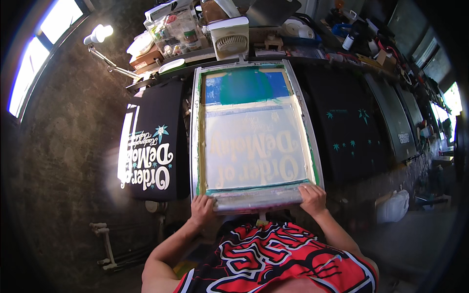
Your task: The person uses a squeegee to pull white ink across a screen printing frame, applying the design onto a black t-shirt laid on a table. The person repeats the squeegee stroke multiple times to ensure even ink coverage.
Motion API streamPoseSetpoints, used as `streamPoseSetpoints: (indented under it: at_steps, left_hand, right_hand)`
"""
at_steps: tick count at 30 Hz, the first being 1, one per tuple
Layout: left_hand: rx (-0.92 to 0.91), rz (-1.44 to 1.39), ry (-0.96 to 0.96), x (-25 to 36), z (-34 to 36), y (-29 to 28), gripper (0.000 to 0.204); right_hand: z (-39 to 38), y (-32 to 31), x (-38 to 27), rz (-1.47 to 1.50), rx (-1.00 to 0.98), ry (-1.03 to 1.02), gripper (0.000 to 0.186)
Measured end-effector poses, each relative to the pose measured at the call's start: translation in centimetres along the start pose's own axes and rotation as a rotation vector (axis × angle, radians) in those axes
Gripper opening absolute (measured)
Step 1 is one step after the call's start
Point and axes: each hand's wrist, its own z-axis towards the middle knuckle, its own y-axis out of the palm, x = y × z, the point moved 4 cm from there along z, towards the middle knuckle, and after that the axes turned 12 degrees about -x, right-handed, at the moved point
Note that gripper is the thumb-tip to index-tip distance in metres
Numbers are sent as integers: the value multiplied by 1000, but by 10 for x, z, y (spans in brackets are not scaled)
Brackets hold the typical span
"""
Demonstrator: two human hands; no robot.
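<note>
A screen printing frame (pixel 316 141) lies lengthwise in front of me, its mesh showing pale lettering. Teal ink (pixel 246 85) covers part of the blue band at the mesh's far end. My left hand (pixel 202 209) is closed around the near left corner of the frame, fingers curled over the edge. At the near right corner, my right hand (pixel 312 198) grips the same frame. What lies under the frame is hidden. To the left, a black shirt (pixel 151 141) with white lettering and teal leaf shapes is spread on a platen.
On the right lies a dark shirt (pixel 349 127) with small teal leaf prints, and beyond it another printed dark panel (pixel 398 117). A small white fan (pixel 229 36) stands past the frame's far end. A lit lamp (pixel 99 34) reaches over from the left wall.
</note>
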Motion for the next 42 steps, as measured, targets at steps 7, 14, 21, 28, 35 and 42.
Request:
streamPoseSetpoints:
  at_steps: [7, 14, 21, 28, 35, 42]
  left_hand:
    - [-8, -63, 1, 9, -7, -21, 27]
    - [0, -46, 29, 8, -30, -12, 30]
    - [56, -35, 61, -24, 11, 9, 27]
    - [146, 45, -21, -115, 133, 35, 20]
    - [156, 107, -74, -212, 269, 69, 23]
    - [-7, 101, -154, -249, 340, 44, 16]
  right_hand:
    - [-17, -24, -5, 29, -204, 72, 18]
    - [-23, -2, -18, 27, -40, 19, 21]
    - [15, 21, 7, -88, 36, -31, 20]
    - [149, 53, 73, -113, 28, -30, 15]
    - [299, 83, 146, -75, 119, -15, 12]
    - [375, 63, 174, -53, -126, 114, 13]
